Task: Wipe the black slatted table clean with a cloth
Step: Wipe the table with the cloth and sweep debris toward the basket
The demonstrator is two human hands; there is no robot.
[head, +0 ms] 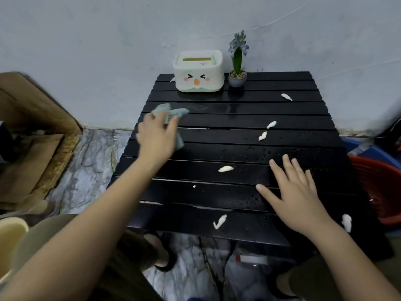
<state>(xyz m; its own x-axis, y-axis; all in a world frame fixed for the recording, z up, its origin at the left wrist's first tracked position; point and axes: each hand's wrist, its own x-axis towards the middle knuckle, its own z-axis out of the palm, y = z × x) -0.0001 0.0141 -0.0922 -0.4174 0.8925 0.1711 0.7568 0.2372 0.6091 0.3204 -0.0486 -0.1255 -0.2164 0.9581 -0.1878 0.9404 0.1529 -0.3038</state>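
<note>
A left hand (157, 135) clutches a crumpled pale-green cloth (171, 112) at centre-left of the frame, on the wet black slatted table (238, 109), while the right hand (297, 192) lies flat, fingers spread, at lower right. The cloth looks soft and limp, best gripped bunched. Motion blur obscures its folds, and the table's right edge fades into shadow.

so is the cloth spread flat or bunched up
Bunched up. The cloth is crumpled under the left hand, whose fingers curl over it, with folds sticking out past them.
</note>
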